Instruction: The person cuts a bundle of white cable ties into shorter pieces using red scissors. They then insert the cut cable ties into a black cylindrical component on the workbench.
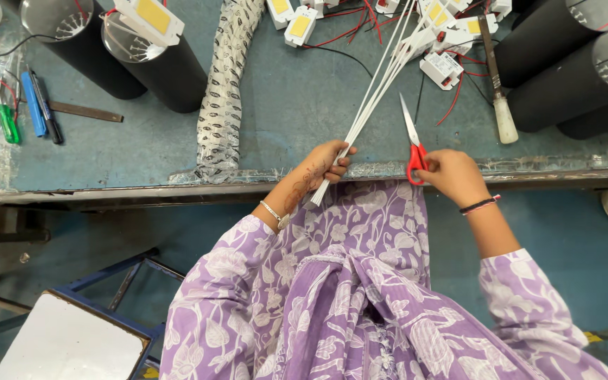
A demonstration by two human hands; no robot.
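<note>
Pens [35,105] lie at the far left of the blue surface [283,119], beside black cylinders [167,70]. Next we see our left hand [321,167], its grip closed around a bundle of white strips [378,84] at the surface edge. Just to the right, our right hand [452,174] holds red-handled scissors [413,144], blades pointing away, near the strips.

- Ties [378,88]: a bundle of thin white strips, pinched together at the near table edge [177,184] and fanning away across the table, tilted to the right; their near ends poke just over the edge.
- Scissors [412,144]: red handles, steel blades closed, tip pointing away from the table edge, handles at the edge, just right of the ties.
</note>
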